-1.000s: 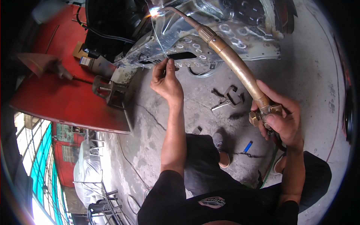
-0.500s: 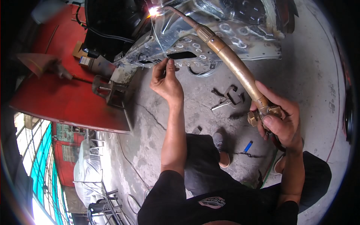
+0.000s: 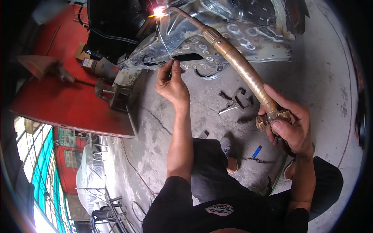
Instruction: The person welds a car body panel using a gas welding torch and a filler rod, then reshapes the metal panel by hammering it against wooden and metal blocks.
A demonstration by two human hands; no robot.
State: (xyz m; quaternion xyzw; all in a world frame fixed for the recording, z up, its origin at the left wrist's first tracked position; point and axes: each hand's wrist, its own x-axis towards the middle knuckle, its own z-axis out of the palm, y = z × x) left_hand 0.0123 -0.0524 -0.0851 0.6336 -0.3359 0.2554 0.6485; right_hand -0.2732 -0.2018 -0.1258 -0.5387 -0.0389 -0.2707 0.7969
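My right hand (image 3: 289, 122) is closed around the valve end of a brass welding torch (image 3: 243, 70). The torch slants up to the left, and its thin bent nozzle ends at a bright flame (image 3: 158, 11). Between thumb and fingers, my left hand (image 3: 173, 83) pinches a thin filler rod (image 3: 164, 42), whose upper end reaches the flame. Glare hides the exact spot where rod and flame meet. Behind both hands stands a bare sheet-metal car body panel (image 3: 241, 37) with round weld marks and an oblong dark hole.
Locking pliers (image 3: 237, 101) and a blue-handled tool (image 3: 257, 152) lie on the concrete floor (image 3: 155, 128). A coil of wire (image 3: 211, 74) rests below the panel. To the left is a large red panel (image 3: 58, 101) with a clamp (image 3: 112, 92) at its edge. A hose (image 3: 285, 167) runs near my right leg.
Hardly anything differs. The torch and my right hand have shifted very slightly left, and the flame's glare has changed shape a little. My left hand stays in place.
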